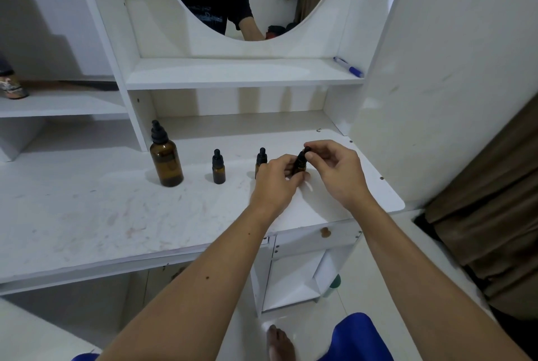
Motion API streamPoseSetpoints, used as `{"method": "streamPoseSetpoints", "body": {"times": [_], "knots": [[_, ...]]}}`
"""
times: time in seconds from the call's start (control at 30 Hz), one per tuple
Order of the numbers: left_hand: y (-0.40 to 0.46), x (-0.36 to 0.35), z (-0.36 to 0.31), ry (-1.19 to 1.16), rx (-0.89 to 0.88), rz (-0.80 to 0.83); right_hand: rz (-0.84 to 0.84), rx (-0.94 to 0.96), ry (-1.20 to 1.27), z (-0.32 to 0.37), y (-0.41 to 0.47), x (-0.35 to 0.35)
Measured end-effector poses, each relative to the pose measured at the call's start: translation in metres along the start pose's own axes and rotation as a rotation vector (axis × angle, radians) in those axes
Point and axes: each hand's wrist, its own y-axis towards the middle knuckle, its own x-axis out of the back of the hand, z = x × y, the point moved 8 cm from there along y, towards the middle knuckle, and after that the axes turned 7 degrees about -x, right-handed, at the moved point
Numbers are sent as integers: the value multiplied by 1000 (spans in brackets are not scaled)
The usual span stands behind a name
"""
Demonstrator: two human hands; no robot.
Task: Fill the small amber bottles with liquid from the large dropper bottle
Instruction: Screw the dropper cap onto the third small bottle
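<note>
Three small amber bottles (218, 168); unlabelled

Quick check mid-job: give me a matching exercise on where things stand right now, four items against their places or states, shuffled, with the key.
Items:
1. large dropper bottle
2. free-standing small bottle
3. held small bottle
4. blue marker

Places or states:
A. lying on the shelf under the mirror
B. gripped by the left hand, cap pinched by the right hand
C. upright and capped at the far left of the row
D. upright and untouched, second in the row from the left

Pairs: 1-C, 2-D, 3-B, 4-A
</note>
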Motion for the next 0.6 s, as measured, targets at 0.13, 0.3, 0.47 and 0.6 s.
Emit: {"method": "streamPoseSetpoints", "body": {"times": [0.13, 0.3, 0.47, 0.6], "knots": [[0, 0, 0, -7, 6, 4, 37, -18, 76, -4, -3, -5], [1, -2, 3, -17, 11, 4, 0, -94, 192, -17, -3, -10], [1, -3, 6, -39, 17, -3, -50, -33, 228, -17, -4, -3], [2, -3, 5, -16, -6, -4, 33, -32, 259, -17, -5, -10]]}}
